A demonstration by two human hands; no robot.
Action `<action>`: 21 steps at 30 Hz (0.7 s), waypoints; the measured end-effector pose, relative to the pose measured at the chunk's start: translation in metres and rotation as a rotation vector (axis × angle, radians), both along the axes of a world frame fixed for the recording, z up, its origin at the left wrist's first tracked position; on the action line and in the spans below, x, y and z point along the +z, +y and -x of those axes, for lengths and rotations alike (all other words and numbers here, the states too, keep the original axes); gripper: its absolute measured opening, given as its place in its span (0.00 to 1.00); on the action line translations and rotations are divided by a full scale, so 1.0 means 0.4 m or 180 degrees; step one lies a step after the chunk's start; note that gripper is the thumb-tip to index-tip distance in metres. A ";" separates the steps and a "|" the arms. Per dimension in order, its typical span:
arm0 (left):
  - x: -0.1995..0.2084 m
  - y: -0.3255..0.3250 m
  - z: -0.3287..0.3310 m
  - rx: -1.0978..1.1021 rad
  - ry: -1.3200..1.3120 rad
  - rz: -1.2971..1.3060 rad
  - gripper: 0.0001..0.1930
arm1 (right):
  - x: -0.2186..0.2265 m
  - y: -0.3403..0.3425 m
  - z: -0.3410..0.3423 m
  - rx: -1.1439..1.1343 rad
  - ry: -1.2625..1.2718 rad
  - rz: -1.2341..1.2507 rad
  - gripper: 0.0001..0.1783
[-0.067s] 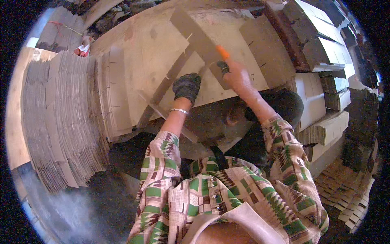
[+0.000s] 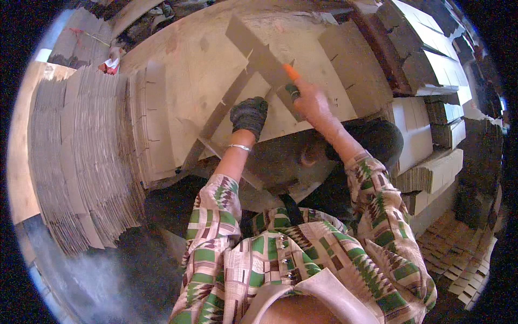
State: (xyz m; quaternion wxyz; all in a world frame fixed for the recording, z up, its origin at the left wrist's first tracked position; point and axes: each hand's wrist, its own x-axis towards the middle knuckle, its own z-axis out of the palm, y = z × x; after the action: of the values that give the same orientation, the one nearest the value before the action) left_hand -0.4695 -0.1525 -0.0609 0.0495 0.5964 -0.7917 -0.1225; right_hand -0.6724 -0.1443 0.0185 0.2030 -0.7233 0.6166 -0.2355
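Observation:
My left hand (image 2: 249, 115), in a dark knitted glove, is closed beside crossing cardboard strips; its fingertips are partly hidden, but it appears to grip them. One slotted strip (image 2: 220, 108) slants from the middle of the board down to the left. Another long slotted cardboard strip (image 2: 249, 41) lies across it at an angle. My right hand (image 2: 312, 102) pinches this second strip near its lower end. An orange cover (image 2: 291, 72) sits on the index finger, and something dark wraps the thumb.
A pale wooden board (image 2: 189, 59) lies beneath the strips. Tall stacks of cut cardboard (image 2: 81, 156) stand at the left, beside upright slotted sheets (image 2: 154, 119). More cardboard sheets (image 2: 353, 59) rest at the board's right, with stacked cardboard bundles (image 2: 431, 167) beyond. A dark round shape (image 2: 386, 141) is near my right forearm.
My right hand and the long strip have shifted slightly toward me and to the left. My left hand has barely moved.

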 end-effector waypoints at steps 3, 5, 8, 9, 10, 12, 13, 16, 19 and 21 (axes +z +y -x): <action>0.015 -0.001 0.022 0.0180 -0.0030 -0.0261 0.16 | -0.039 -0.008 -0.034 0.0190 0.0181 -0.0278 0.42; 0.026 -0.006 0.028 0.0212 0.0008 -0.0442 0.17 | -0.037 -0.008 -0.049 0.0171 0.0455 -0.0655 0.40; 0.014 -0.022 0.006 0.0179 0.0016 0.0019 0.19 | -0.046 -0.007 -0.036 0.0277 -0.0141 -0.0444 0.39; -0.001 -0.030 -0.027 0.0260 -0.0050 0.0618 0.20 | -0.043 -0.009 -0.036 0.0351 -0.0158 -0.0394 0.38; -0.015 -0.046 -0.053 0.0465 -0.0053 0.0878 0.22 | -0.039 -0.012 -0.036 0.0423 -0.0173 -0.0342 0.38; 0.023 -0.073 -0.089 0.1005 0.0031 0.1018 0.24 | -0.043 -0.008 -0.038 0.0491 -0.0165 -0.0289 0.38; 0.044 -0.087 -0.096 0.1332 0.0114 0.0911 0.25 | -0.047 -0.005 -0.037 0.0482 -0.0140 -0.0267 0.38; 0.040 -0.133 -0.124 0.1351 -0.0044 -0.0544 0.21 | -0.047 0.001 -0.041 0.0507 -0.0211 -0.0025 0.37; 0.039 -0.145 -0.125 0.1234 -0.0023 -0.0587 0.17 | -0.042 -0.014 -0.050 0.0381 0.0146 -0.0350 0.37; 0.045 -0.138 -0.116 0.1236 0.0018 -0.0499 0.17 | -0.032 -0.036 -0.063 0.0348 0.0434 -0.0676 0.36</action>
State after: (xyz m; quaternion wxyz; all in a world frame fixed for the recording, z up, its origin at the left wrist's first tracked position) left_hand -0.4231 -0.2075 -0.0430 0.0279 0.7395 -0.6498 -0.1736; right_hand -0.6472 -0.1587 0.0055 0.2486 -0.7446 0.6100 -0.1077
